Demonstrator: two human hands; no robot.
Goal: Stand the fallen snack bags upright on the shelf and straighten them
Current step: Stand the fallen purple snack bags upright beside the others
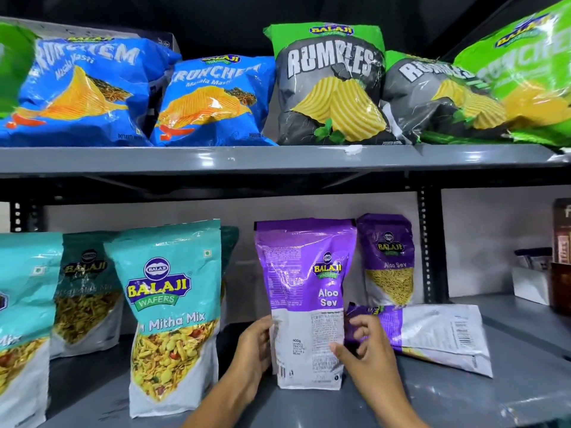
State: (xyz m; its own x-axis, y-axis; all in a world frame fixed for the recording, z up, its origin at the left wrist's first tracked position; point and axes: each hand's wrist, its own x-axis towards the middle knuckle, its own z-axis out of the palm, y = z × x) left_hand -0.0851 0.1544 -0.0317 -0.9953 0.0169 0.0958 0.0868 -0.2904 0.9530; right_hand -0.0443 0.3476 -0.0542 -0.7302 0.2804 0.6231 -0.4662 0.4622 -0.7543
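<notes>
A purple Aloo Sev bag [306,291] stands upright on the lower grey shelf [509,387], its back label facing me. My left hand [253,350] grips its left edge and my right hand [367,350] holds its right edge low down. Just right of it, another purple Aloo Sev bag [432,335] lies flat on its side, partly behind my right hand. A third Aloo Sev bag [387,261] stands upright at the back.
Teal Mitha Mix bags [173,310] stand to the left on the lower shelf. Blue Crunchem [213,100], grey Rumbles [330,84] and green bags [525,72] lean on the upper shelf. A white box [530,284] and brown packs [560,257] sit at the far right.
</notes>
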